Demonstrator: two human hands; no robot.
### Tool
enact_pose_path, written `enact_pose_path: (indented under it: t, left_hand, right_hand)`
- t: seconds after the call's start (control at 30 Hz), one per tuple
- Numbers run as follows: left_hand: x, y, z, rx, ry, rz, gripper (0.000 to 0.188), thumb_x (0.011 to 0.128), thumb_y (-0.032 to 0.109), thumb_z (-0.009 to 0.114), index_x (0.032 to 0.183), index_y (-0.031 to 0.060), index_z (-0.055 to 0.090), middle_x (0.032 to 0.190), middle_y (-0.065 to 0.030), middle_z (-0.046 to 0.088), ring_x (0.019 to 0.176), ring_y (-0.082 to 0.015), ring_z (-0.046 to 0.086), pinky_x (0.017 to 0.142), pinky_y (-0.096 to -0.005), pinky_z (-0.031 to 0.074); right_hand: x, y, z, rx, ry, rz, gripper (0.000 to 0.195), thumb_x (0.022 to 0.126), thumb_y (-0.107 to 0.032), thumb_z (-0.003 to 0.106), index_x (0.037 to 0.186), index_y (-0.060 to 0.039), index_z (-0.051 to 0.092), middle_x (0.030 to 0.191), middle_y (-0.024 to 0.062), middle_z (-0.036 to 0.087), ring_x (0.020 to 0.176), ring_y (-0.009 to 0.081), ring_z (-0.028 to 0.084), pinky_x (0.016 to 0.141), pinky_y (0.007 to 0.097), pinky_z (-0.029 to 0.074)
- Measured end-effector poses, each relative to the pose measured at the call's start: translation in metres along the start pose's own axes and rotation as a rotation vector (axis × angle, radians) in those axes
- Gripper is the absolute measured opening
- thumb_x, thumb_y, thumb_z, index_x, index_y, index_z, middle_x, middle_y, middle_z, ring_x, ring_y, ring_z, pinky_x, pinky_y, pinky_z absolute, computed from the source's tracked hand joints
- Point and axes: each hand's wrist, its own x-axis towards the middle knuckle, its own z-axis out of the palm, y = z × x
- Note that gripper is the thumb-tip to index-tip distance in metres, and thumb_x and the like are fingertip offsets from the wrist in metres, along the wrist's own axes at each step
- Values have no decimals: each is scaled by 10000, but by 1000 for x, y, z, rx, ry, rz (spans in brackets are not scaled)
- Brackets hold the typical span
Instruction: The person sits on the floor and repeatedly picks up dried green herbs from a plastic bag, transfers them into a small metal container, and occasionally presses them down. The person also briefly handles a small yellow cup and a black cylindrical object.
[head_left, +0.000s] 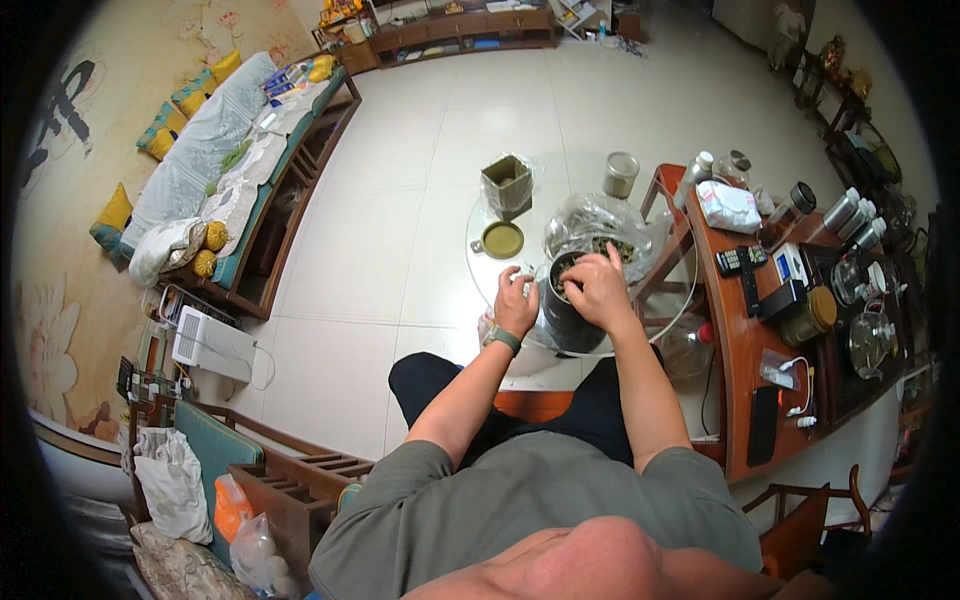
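A dark cylindrical canister (564, 319) stands on a round clear glass tabletop (480, 281) in front of me, with dried leaves (560, 281) showing in its mouth. My right hand (600, 291) is over the rim, its thumb and fingertips down at the leaves; whether they pinch any is hidden. To the left of the canister, my left hand (516, 304) hovers with curled, parted fingers and nothing plain in it. Just beyond the right hand lies an open clear plastic bag (585, 214) with more dried leaves (602, 246) inside. A round olive-green lid (502, 240) rests farther left.
A square tin (516, 204) in clear plastic and a round canister (621, 174) stand at the glass table's far side. On my right, a wooden table (709, 300) holds remote controls (742, 262), a jar (808, 315), bottles and a phone (763, 427). A sofa (247, 165) stands left.
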Motion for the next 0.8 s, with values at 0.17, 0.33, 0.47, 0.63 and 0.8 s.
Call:
enact_pose_path:
  t: [0.17,0.33,0.47,0.63,0.8]
  left_hand:
    - [0,4,-2,-12,-16,-40,159,877,159,708,979,36,705,1247,-205,582,1030,-408,641,874,-460,530]
    - [-1,2,-1,7,-3,-12,144,886,160,704,964,39,703,1243,-200,582,1018,-403,643,865,-457,530]
    - [-1,3,-1,2,-21,-31,151,893,168,700,969,37,703,1240,-201,582,1013,-401,642,863,-455,530]
    - [-1,1,-1,17,-15,4,162,897,172,694,974,30,705,1240,-205,580,1027,-397,638,870,-451,527]
    - [-2,-1,1,37,-12,13,165,902,172,686,974,24,707,1237,-208,581,1036,-396,635,879,-448,526]
  right_hand:
    - [2,-1,1,-67,-71,28,216,814,-233,608,767,-134,794,792,84,715,950,267,683,1187,600,256]
    - [4,-3,0,-195,-149,23,275,832,-260,580,717,-114,783,744,138,707,831,320,692,1156,598,300]
    - [6,-6,-2,-230,-222,32,321,851,-284,551,720,-110,787,767,164,723,812,337,704,1155,603,288]
    - [12,-10,-9,-269,-403,106,365,895,-317,515,768,-121,796,820,159,735,874,343,705,1183,603,244]
    - [14,-7,-6,-285,-481,123,392,911,-333,504,767,-110,793,831,163,740,891,341,709,1186,607,233]
